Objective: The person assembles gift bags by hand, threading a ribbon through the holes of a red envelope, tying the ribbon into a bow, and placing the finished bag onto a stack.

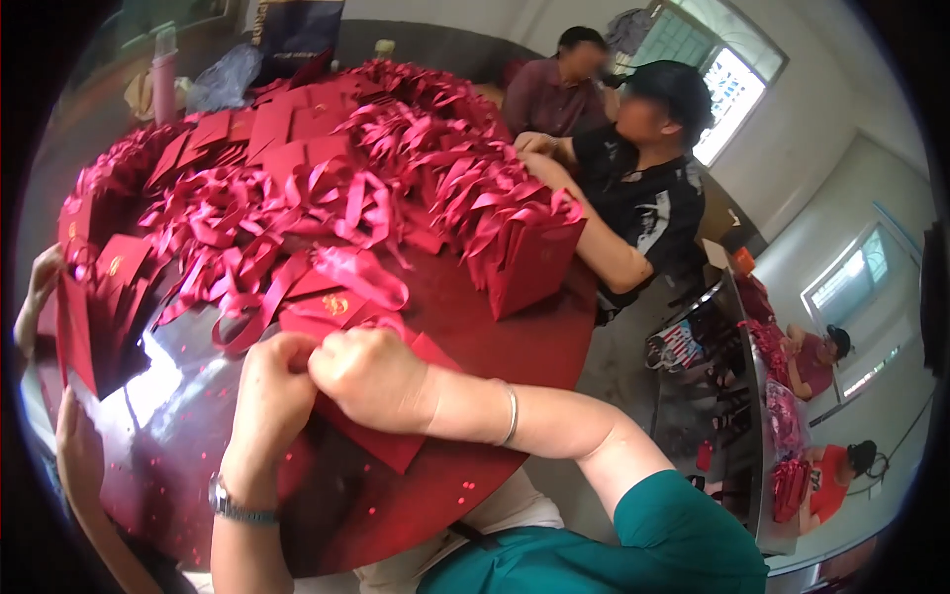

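My left hand [269, 386] and my right hand [368, 380] meet knuckle to knuckle over the near part of the round table. Both are closed in a pinch at the edge of a flat red paper gift bag [391, 447], which slants out beneath my right wrist. Their fingertips are turned away, so whether a ribbon handle is also between them is hidden. Just beyond my hands lies another red bag [322, 309] with a gold mark and a loose pink-red ribbon [361, 277].
Heaped red bags and ribbons [287, 188] cover the far table [549, 342]. Upright bags [534, 262] stand at the right. Another person's hands [79, 436] hold a red bag [74, 327] at the left edge. A person in black [643, 178] sits across; others work at a further table.
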Demonstrator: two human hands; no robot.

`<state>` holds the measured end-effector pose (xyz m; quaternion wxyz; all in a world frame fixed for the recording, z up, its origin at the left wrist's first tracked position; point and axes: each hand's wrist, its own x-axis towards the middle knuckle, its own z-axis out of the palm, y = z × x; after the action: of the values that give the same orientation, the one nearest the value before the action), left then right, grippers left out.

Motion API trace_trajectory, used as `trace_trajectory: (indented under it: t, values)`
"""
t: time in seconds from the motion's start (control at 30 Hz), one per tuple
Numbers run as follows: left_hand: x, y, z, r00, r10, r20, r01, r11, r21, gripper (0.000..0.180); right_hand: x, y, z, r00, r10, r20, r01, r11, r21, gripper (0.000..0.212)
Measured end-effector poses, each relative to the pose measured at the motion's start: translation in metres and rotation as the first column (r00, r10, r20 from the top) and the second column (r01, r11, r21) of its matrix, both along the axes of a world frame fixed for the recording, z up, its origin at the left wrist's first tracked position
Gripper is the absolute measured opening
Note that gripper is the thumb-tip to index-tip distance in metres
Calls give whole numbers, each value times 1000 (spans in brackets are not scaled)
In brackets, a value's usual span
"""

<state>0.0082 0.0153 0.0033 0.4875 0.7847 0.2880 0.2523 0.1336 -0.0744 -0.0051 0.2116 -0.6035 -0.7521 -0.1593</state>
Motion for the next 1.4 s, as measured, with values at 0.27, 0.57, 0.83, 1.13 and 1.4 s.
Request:
trace_trajectory:
  t: [0.27, 0.57, 0.83, 1.13, 1.4]
  values:
    - [0, 16, -3, 997, -79, 1, 74, 936, -344, 27, 28, -6, 17, 849, 11, -528, -38, 998, -41, 5]
    - [-5, 9, 9, 993, -49, -105, 15, 954, -300, 23, 26, -9, 12, 925, 111, -363, -117, 993, 8, 8]
    - [-2, 5, 1, 998, 1, -70, -12, 988, -154, 23, 12, -7, 13, 991, 38, -126, -37, 999, 16, 5]
    - [-1, 3, -3, 998, 19, -59, -17, 1000, 25, 24, 17, -10, 49, 844, -140, -518, -98, 909, -406, 28]
    - [-3, -2, 7, 999, -52, -6, 52, 994, 95, 25, 52, 5, 55, 974, 196, -110, -212, 965, -157, 14]
